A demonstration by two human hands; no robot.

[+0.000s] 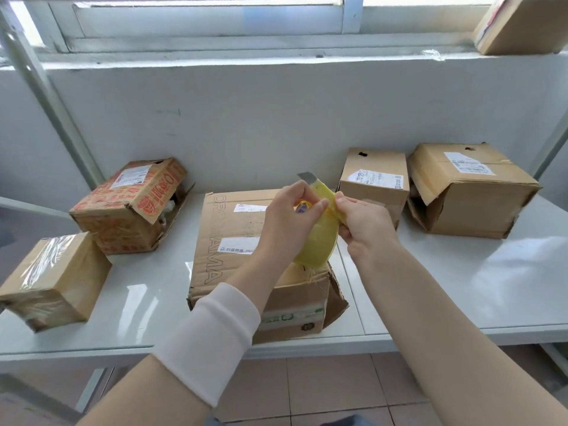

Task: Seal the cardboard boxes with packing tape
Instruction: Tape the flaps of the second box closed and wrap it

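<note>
Above a large cardboard box in the middle of the white table, I hold a yellow tape dispenser with a metal cutting blade at its top. My left hand grips the dispenser from the left, fingers curled round it. My right hand pinches the dispenser's right edge, where the tape end seems to lie. The box below has white labels on top, and its near right flap is crumpled and partly open.
A red-printed box with an open flap lies at the back left. In front of it stands a small taped box. Two brown boxes sit at the back right, another on the window ledge. The table edge runs close before me.
</note>
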